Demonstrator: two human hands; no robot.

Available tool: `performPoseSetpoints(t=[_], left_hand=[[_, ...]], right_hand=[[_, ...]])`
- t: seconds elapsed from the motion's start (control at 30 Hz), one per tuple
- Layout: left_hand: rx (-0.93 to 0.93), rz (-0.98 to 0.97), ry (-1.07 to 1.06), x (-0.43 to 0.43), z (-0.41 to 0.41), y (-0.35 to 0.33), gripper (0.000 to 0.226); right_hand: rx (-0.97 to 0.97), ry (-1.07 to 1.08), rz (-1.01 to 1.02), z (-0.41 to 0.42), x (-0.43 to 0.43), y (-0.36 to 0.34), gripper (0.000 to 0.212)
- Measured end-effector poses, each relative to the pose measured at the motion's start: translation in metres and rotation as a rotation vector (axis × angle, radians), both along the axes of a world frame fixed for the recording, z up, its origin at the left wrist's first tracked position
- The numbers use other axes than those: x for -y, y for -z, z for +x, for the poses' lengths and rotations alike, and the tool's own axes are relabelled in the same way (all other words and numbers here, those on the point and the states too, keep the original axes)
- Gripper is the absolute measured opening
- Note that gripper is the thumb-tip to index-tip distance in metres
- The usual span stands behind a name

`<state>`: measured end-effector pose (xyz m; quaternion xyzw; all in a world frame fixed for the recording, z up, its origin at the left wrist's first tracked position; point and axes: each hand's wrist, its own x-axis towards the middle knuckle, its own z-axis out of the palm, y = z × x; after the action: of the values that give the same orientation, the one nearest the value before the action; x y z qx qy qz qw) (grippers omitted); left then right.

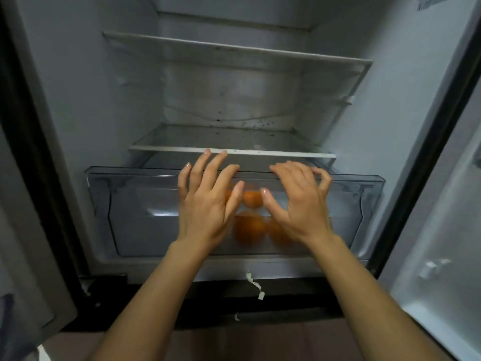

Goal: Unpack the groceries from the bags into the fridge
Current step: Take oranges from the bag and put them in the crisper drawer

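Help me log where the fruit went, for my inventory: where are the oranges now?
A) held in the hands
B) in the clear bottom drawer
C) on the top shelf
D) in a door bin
B: the oranges show through the clear drawer, behind both empty hands.

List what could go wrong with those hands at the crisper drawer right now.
1. The right hand has fingers curled over the drawer rim, just below the glass shelf edge; pushing the drawer in could pinch them.
2. The oranges lie loose inside; a hard shove may roll and bruise them.
3. The left hand is spread flat, gripping nothing, so a push might go in crooked and jam.
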<state>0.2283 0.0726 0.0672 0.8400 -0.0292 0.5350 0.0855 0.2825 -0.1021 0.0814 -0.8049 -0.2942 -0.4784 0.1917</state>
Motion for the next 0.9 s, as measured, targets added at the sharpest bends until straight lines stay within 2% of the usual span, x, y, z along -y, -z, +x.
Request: performPoseSetpoints(t=[0.07, 0.3, 0.43, 0.57, 0.73, 0.9], left_hand=[[-0.019, 0.044, -0.02, -0.004, 0.004, 0.0, 0.045], [-0.088, 0.063, -0.037, -0.016, 0.033, -0.005, 0.049], [-0.105, -0.004, -0.023, -0.019, 0.054, -0.01, 0.044], [-0.174, -0.046, 0.007, -0.026, 0.075, -0.014, 0.036], [-0.239, -0.066, 0.01, -0.03, 0.091, -0.015, 0.034], [-0.218, -0.015, -0.023, -0.036, 0.104, -0.009, 0.038]], right_hand=[[0.016, 0.006, -0.071, 0.007, 0.003, 0.006, 0.049], [0.05, -0.015, -0.133, 0.045, -0.002, 0.0, 0.05], [-0.031, 0.036, -0.167, 0.062, -0.012, -0.004, 0.048], [-0.209, 0.064, -0.222, 0.076, -0.024, -0.01, 0.048], [-0.237, 0.069, -0.201, 0.091, -0.035, -0.006, 0.048], [-0.249, 0.085, -0.179, 0.096, -0.039, -0.004, 0.054]])
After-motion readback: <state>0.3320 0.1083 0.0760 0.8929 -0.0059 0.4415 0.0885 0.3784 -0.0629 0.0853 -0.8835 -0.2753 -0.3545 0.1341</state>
